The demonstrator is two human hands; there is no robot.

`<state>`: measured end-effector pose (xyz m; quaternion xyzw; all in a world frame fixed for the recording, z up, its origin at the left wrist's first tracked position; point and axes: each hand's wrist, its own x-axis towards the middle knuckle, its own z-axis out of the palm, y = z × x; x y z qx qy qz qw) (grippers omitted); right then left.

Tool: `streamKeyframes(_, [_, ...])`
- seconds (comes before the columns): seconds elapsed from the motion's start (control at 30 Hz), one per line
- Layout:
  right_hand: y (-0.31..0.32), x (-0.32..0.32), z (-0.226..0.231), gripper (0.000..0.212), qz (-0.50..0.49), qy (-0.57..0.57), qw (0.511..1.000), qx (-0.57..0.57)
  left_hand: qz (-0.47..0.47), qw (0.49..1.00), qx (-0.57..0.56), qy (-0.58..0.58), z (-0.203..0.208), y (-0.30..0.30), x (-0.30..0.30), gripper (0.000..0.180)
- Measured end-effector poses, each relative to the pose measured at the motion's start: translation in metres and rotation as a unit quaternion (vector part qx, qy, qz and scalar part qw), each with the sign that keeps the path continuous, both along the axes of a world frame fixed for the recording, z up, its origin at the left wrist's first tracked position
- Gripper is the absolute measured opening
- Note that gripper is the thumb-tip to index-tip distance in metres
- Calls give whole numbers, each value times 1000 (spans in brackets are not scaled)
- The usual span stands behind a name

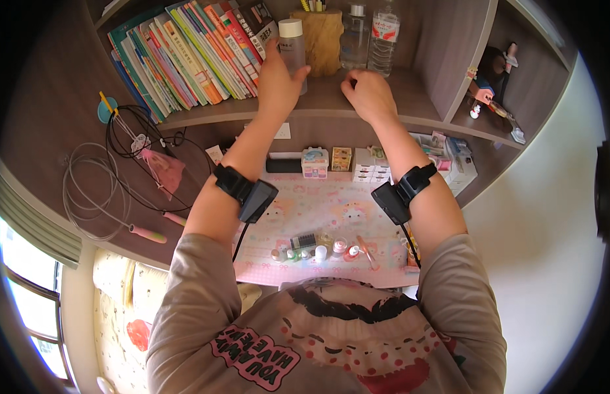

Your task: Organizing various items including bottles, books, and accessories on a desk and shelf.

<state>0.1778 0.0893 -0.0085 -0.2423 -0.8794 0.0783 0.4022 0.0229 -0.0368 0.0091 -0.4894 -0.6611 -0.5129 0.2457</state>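
My left hand [279,84] is at the front of the shelf, its fingers and thumb around a clear bottle [292,54] with a cream cap. The bottle stands upright beside the row of books, its lower part mostly behind my hand. My right hand [372,96] rests near the shelf's front edge with its fingers curled in, and no object shows in them. Just behind it stand a clear glass bottle [354,41] with a silver lid and a plastic water bottle [384,43] with a red and white label. Between my hands is a wooden pen holder [323,44].
Leaning books [187,56] fill the shelf's left side. Below, a pink patterned desk mat [298,203] bears several small bottles [320,253]. Small boxes [315,162] line the desk's back. A skipping rope [147,233] and black cables [114,141] hang at left.
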Motion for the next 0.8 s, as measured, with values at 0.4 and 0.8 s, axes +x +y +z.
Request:
streamKeyframes(0.4, [-3, -2, 1, 22, -10, 7, 1000, -8, 81, 994, -68, -4, -16, -7, 7, 76])
streamKeyframes(0.8, [-3, 0, -5, 22, -6, 1, 1000, 8, 169, 976, -117, 77, -19, 6, 2, 56])
